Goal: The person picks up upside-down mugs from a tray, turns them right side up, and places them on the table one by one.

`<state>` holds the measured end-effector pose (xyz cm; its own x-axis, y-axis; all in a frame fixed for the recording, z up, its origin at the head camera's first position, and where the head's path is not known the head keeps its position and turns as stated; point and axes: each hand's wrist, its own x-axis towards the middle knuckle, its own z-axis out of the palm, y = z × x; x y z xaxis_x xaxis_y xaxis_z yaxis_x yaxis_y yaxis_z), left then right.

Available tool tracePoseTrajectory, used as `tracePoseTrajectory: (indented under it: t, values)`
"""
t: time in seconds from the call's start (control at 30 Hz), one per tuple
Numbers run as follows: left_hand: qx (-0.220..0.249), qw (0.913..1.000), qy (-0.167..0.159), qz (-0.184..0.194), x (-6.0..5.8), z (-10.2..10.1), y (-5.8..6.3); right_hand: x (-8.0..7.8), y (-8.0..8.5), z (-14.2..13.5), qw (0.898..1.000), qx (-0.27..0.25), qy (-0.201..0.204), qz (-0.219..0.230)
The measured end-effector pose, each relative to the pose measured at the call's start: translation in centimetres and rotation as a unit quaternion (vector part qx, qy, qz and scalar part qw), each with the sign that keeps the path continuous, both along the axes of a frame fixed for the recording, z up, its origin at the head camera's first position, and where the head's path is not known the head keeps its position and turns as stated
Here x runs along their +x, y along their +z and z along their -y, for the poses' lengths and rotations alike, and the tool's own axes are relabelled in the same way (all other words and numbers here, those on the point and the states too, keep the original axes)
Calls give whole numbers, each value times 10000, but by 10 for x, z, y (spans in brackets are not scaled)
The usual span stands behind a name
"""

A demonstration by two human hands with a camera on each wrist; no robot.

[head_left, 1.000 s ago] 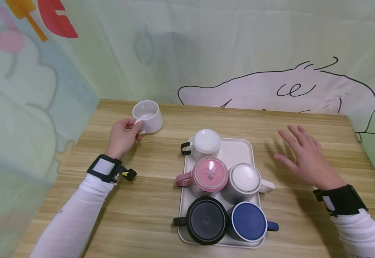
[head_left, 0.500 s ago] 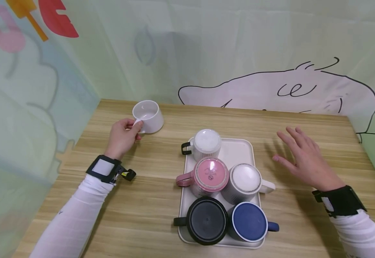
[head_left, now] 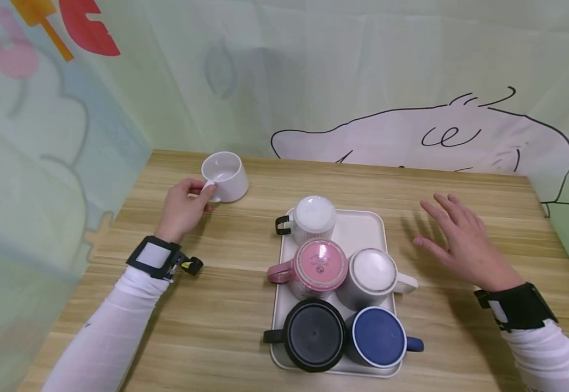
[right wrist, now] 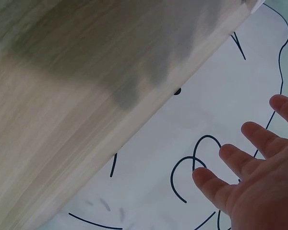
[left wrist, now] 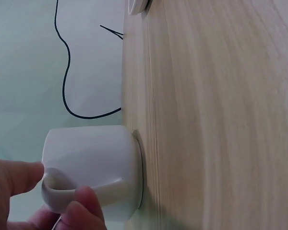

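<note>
A plain white mug (head_left: pixel 230 182) stands upright near the back left of the table, its mouth facing up. My left hand (head_left: pixel 184 206) pinches its handle between thumb and fingers; the left wrist view shows the fingertips around the handle (left wrist: pixel 110 191) and the mug's base at the wood. On the right, my right hand (head_left: pixel 465 239) hovers over the table with fingers spread and holds nothing. Between the hands lies a white tray (head_left: pixel 363 220) of upside-down mugs: a white one with a black handle (head_left: pixel 314 215), a pink one (head_left: pixel 320 264), and a ribbed white one (head_left: pixel 373 270).
At the tray's front sit a black mug (head_left: pixel 314 335) and a blue mug (head_left: pixel 378 336), also bottom up. Several handles jut past the tray's sides. The wooden table (head_left: pixel 216 326) ends at a printed cloth wall (head_left: pixel 363 65) behind and another on the left.
Almost nothing differs. My left wrist has shifted very slightly to the left while the white mug keeps its place. The right hand has dipped a touch.
</note>
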<state>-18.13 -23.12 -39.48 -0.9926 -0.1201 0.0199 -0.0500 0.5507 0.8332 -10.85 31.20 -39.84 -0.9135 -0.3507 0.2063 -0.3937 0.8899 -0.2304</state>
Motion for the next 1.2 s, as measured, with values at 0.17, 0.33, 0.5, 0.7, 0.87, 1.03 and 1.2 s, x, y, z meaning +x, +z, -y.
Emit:
tracePoseTrajectory:
  t: [0.17,0.33,0.5,0.7,0.87,1.03,1.2]
  values:
    - [-251,9996,47,-77,2,1,4,0,1,1,10000,4,38,-58]
    - [-711,9963,292,-379,7,1,10,1,2,2,10000,-3,49,-55]
    - [-933,9911,363,-874,10,-3,18,3,3,3,10000,-58,49,34]
    - [-1152,9846,262,-1285,17,-10,29,5,7,5,9999,-96,66,116]
    - [-1124,9817,-4,-1540,24,-18,39,8,12,6,9995,-201,245,-8]
    - [-1232,9774,-387,-1671,32,-27,47,14,19,9,9984,-285,459,-158]
    - [-1411,9689,-852,-1844,37,-35,51,22,27,13,9978,-370,549,-41]
